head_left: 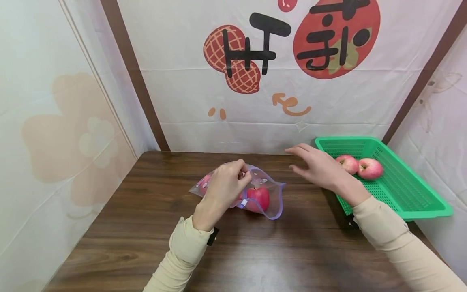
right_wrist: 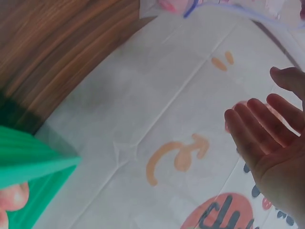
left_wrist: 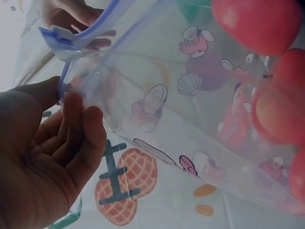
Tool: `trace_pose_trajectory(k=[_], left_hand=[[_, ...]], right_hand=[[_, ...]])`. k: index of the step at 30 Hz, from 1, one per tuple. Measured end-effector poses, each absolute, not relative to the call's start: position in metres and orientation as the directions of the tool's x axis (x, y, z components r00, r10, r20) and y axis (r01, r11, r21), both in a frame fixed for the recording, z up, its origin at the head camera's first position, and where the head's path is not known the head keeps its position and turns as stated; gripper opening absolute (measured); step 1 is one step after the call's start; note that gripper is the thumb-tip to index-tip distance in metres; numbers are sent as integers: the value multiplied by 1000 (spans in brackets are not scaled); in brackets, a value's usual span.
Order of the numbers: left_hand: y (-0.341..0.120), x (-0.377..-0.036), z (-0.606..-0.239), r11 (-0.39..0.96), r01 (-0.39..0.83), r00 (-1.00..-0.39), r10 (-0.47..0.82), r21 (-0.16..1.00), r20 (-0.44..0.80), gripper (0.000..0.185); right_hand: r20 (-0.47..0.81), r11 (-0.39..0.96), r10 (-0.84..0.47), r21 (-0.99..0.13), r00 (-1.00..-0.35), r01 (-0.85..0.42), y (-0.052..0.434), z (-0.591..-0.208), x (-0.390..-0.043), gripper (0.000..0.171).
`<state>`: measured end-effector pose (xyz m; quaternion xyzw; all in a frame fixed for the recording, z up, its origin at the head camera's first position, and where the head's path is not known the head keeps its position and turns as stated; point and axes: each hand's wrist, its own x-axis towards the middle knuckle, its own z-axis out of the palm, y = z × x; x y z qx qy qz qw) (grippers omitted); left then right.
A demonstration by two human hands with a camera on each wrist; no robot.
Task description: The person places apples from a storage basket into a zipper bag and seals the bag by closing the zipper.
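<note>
A clear zip bag (head_left: 271,184) with a purple rim and a slider lies on the wooden table, several red apples (head_left: 260,198) inside it. My left hand (head_left: 228,182) pinches the bag's rim near the slider between thumb and fingers; the left wrist view shows the bag's printed cartoon figures and the apples (left_wrist: 281,109) at its far end. Between the bag and the green basket, my right hand (head_left: 317,168) is held in the air with its fingers spread and nothing in them. The right wrist view shows its bare palm (right_wrist: 281,157).
At the right stands a green plastic basket (head_left: 427,198), with two pinkish apples (head_left: 370,168) visible in its far left part. A white printed cloth (head_left: 226,136) hangs behind the brown wooden table (head_left: 120,227), with more cloth at both sides.
</note>
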<state>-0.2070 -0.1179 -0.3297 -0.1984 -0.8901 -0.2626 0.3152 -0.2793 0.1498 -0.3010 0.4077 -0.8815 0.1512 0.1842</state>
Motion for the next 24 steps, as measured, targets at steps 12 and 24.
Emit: trace_pose_trajectory(k=[12,24], left_hand=[[-119,-207,-333,793,519,-726,212,318,654,14],[-119,-206,-333,781,534,-717,214,325,663,13]], right_hand=[[408,680,-620,-146,-670,-718,171,-295,-292,35],[344,774,-535,-166,-771,-611,193,-289,-310,34]])
